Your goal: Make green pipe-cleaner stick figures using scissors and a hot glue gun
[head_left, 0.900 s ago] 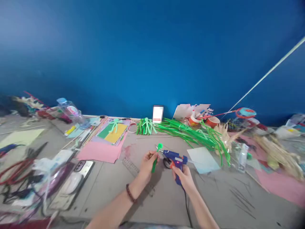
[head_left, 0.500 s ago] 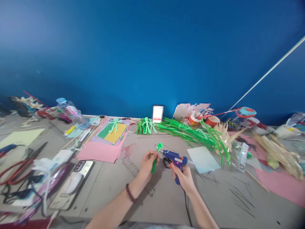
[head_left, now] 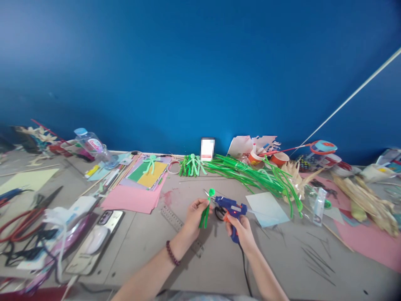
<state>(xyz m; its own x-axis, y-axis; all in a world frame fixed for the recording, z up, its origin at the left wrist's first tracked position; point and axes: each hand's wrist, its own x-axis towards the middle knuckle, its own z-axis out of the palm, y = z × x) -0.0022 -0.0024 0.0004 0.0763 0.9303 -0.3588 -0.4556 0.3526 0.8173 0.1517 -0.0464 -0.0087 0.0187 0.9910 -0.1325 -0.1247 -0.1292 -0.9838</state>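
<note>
Between the fingertips of my left hand (head_left: 196, 214), closed in a pinch, is a green pipe cleaner figure (head_left: 204, 218) with a round looped head and strands hanging below. My right hand (head_left: 239, 228) is wrapped round the handle of a blue hot glue gun (head_left: 231, 205), its small red light lit. The gun's nozzle points left, close to the figure just under its head; whether they touch I cannot tell. Black-handled scissors (head_left: 220, 212) lie on the table behind the nozzle, partly hidden. A metal ruler (head_left: 171, 218) runs under my left wrist.
Finished-looking green figures (head_left: 192, 165) stand by the wall beside a bundle of green pipe cleaners (head_left: 247, 171). Pink paper (head_left: 131, 200) and a phone (head_left: 94, 246) lie left. A pale blue sheet (head_left: 267, 209) and thin dark wires (head_left: 318, 259) lie right. The gun's cord (head_left: 245, 267) trails toward me.
The pipe cleaner figure has shifted slightly right and turned, so its two hanging strands now show apart. The glue gun has moved very slightly right.
</note>
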